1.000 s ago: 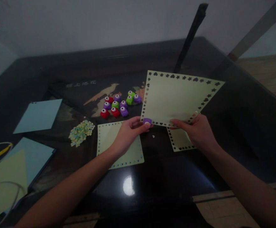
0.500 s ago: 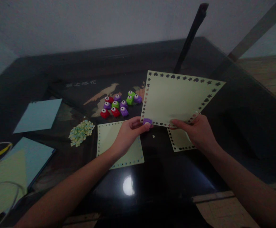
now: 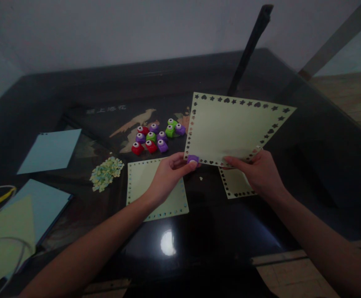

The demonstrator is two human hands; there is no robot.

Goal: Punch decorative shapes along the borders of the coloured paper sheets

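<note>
My left hand (image 3: 174, 169) is closed on a small purple craft punch (image 3: 193, 159), its thumb pressed on the white part. The punch sits at the near left corner of a pale yellow-green sheet of paper (image 3: 230, 128). Rows of star and heart holes run along the sheet's edges. Held up above the table, the sheet is pinched at its near edge by my right hand (image 3: 262, 171), thumb on top. Under my left wrist lies another pale sheet with punched edges (image 3: 170, 198). A third punched sheet (image 3: 234, 184) is partly hidden beneath my right hand.
Several red, purple and green craft punches (image 3: 151, 136) stand in a cluster on the dark glossy table (image 3: 205, 231). Left of them is a heap of paper cut-outs (image 3: 106, 173). Blue sheets (image 3: 51, 151) and a white cable (image 3: 20, 252) lie at the left. A dark post (image 3: 250, 49) rises behind.
</note>
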